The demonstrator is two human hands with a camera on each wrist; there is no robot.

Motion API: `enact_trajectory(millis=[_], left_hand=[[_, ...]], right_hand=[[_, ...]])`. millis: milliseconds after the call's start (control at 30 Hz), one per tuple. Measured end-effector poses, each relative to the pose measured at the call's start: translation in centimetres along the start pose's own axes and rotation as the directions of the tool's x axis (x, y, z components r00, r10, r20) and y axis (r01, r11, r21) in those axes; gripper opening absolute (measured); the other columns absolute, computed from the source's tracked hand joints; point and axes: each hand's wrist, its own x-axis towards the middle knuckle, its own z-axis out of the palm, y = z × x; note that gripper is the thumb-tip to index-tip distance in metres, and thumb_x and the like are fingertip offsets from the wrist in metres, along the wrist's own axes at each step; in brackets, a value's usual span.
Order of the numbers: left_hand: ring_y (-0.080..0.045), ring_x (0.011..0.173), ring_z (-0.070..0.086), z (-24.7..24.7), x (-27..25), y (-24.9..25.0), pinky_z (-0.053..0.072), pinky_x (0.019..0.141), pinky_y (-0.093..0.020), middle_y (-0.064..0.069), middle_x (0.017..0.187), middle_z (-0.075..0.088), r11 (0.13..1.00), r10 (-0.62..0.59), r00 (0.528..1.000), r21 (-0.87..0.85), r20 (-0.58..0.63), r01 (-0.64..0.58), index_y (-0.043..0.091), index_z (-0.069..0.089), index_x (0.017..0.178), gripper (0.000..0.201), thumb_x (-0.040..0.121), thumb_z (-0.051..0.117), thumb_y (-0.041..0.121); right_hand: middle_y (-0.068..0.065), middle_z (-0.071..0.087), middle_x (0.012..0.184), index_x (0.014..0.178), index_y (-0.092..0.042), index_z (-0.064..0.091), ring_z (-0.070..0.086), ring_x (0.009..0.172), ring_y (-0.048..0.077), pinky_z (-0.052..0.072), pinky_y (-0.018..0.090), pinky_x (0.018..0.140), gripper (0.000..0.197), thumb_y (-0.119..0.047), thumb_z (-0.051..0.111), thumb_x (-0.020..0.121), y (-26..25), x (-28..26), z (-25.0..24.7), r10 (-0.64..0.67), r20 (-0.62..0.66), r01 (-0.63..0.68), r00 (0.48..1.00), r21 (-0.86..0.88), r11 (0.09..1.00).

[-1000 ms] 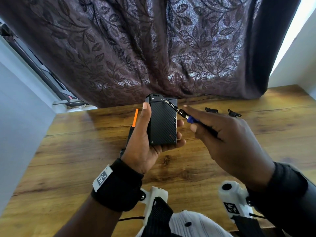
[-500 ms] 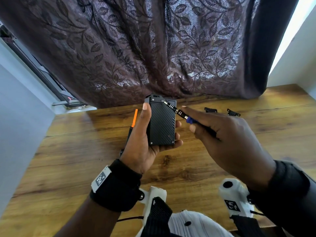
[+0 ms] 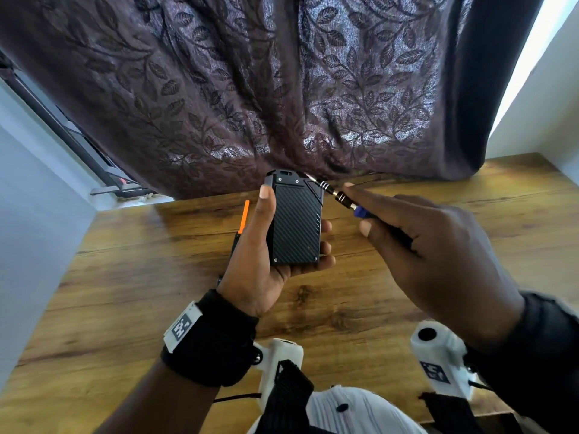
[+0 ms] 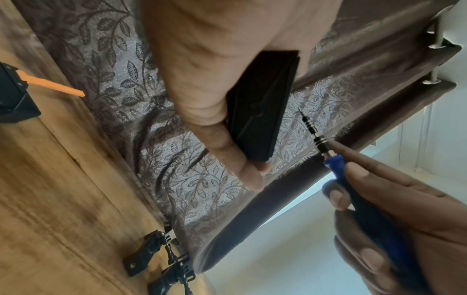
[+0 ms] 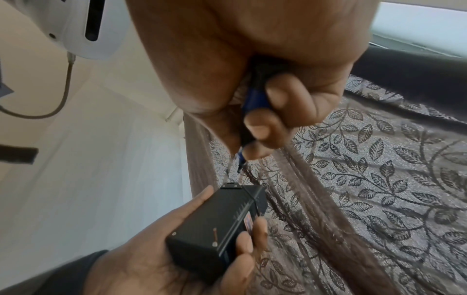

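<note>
So the black box (image 3: 296, 223) with the carbon-weave face sits pretty much dead centre of the head view, held upright and clear of the table (image 3: 125, 292) in the left hand (image 3: 257, 270). The thumb runs flat up its left edge, and the other fingertips curl round the right edge and the bottom corner, so it's properly cradled in the palm. Right of it is the screwdriver (image 3: 332, 192), coming in on a slant from the centre right. Its thin bit is up at the box's top right corner, but honestly I can't tell if it's actually touching. The right hand (image 3: 438, 255) pinches the blue handle between thumb and curled fingers, with the index finger stretched straight along to the metal collar. Just behind the left hand, an orange pry tool (image 3: 243, 216) pokes up from a black thing on the table. The left wrist view shows a couple of black clips (image 4: 156, 253) lying on the wood near its bottom edge. A leafy purple curtain (image 3: 250, 89) fills the whole top of the frame.
</note>
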Motion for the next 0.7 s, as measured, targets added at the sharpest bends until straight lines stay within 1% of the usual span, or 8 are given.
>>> enact_trajectory(millis=[33,67,133,233,300,467,600,700], left_hand=[[-0.037,0.092,0.068,-0.1,0.0,0.0,0.060,0.086,-0.056,-0.027,0.117,0.067,1.000,-0.005,1.000,-0.018,0.002,0.005,0.008,0.059,0.138,0.082,0.088,0.047,0.072],[-0.040,0.094,0.069,-0.1,0.0,0.0,0.060,0.088,-0.057,-0.028,0.119,0.067,0.999,-0.007,1.000,-0.036,0.008,0.008,0.008,0.059,0.138,0.082,0.088,0.047,0.072],[-0.047,0.101,0.068,-0.1,-0.2,0.0,0.055,0.094,-0.061,-0.032,0.125,0.066,0.998,-0.005,1.000,-0.063,0.020,0.007,0.007,0.058,0.139,0.081,0.089,0.047,0.070],[-0.053,0.112,0.063,0.0,-0.4,0.1,0.048,0.105,-0.066,-0.035,0.133,0.061,0.992,-0.002,0.999,-0.123,0.042,0.007,0.004,0.058,0.139,0.080,0.088,0.051,0.065],[-0.052,0.119,0.060,-0.4,-0.4,0.2,0.046,0.106,-0.067,-0.032,0.135,0.059,0.990,-0.003,0.998,-0.142,0.064,0.012,0.002,0.055,0.142,0.080,0.091,0.052,0.063],[-0.060,0.132,0.048,-0.6,-0.5,0.5,0.037,0.108,-0.077,-0.030,0.137,0.053,0.984,-0.006,0.996,-0.178,0.087,0.022,0.002,0.042,0.151,0.081,0.094,0.053,0.058],[-0.052,0.124,0.054,-0.6,-0.7,0.7,0.033,0.104,-0.084,-0.029,0.144,0.051,0.983,0.027,0.995,-0.185,0.093,-0.009,0.010,0.039,0.155,0.076,0.095,0.058,0.052],[-0.042,0.115,0.063,-0.6,-0.9,1.0,0.048,0.096,-0.075,-0.023,0.140,0.055,0.981,0.043,0.996,-0.193,0.075,-0.028,0.014,0.037,0.155,0.074,0.094,0.059,0.049]], right_hand=[[-0.015,0.070,0.093,0.139,-0.034,0.060,0.062,0.074,-0.002,0.052,0.021,0.065,0.042,-0.030,0.060,0.096,0.1,0.0,0.2,0.029,-0.009,-0.029,1.000,0.012,1.000],[-0.020,0.067,0.091,0.138,-0.033,0.061,0.059,0.077,-0.010,0.044,0.008,0.067,0.043,-0.032,0.060,0.095,0.2,0.1,0.4,0.057,-0.014,-0.057,0.998,0.022,0.998],[-0.026,0.059,0.083,0.134,-0.030,0.063,0.055,0.076,-0.014,0.038,0.001,0.069,0.042,-0.035,0.059,0.093,0.5,0.4,0.9,0.102,-0.018,-0.101,0.995,0.047,0.994],[-0.029,0.058,0.085,0.126,-0.026,0.066,0.057,0.078,-0.011,0.036,-0.001,0.071,0.032,-0.027,0.065,0.094,0.8,0.3,1.6,0.117,0.000,-0.117,0.993,0.094,0.989],[-0.026,0.062,0.086,0.123,-0.027,0.063,0.062,0.081,-0.005,0.042,0.006,0.070,0.029,-0.022,0.066,0.095,0.6,0.2,1.7,0.112,0.030,-0.115,0.993,0.121,0.986],[-0.008,0.074,0.092,0.137,-0.033,0.052,0.072,0.071,0.017,0.058,0.041,0.059,0.043,-0.019,0.058,0.096,0.0,-0.2,2.1,0.101,0.115,-0.126,0.988,0.236,0.964],[0.003,0.075,0.093,0.146,-0.041,0.046,0.073,0.074,0.027,0.060,0.050,0.062,0.055,-0.021,0.055,0.096,-0.5,-0.4,2.3,0.072,0.160,-0.118,0.984,0.299,0.947],[0.005,0.075,0.088,0.144,-0.046,0.046,0.073,0.070,0.025,0.060,0.045,0.059,0.056,-0.021,0.054,0.095,-1.0,-0.4,2.3,0.076,0.185,-0.123,0.980,0.263,0.957]])
